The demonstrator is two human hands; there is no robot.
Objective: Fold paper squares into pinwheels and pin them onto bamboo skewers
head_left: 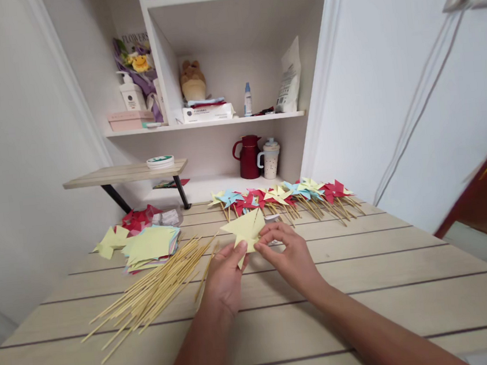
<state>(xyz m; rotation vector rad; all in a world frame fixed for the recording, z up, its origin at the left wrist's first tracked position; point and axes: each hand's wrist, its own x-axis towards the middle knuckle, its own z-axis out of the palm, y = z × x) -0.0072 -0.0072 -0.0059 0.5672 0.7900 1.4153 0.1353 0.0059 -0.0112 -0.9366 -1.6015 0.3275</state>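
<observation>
A yellow paper pinwheel piece [245,227], cut and partly folded, is held up above the table between my two hands. My left hand [227,271] pinches its lower left part, with the thumb on top. On its right side my right hand [286,250] has thumb and index finger closed together at the paper's edge. Whether anything small sits between those right fingertips I cannot make out. Left of my left hand lies a loose bundle of thin wooden sticks [159,287]. Behind it is a stack of coloured paper squares [150,247], yellow on top.
Finished pinwheels on sticks [280,196] lie in a row at the back. Red paper pieces [138,218], a yellow cut piece [111,241] and a clear plastic box [166,216] are at the back left, near a small raised stand [125,173]. A red jug [250,157] and a cup [271,159] stand behind.
</observation>
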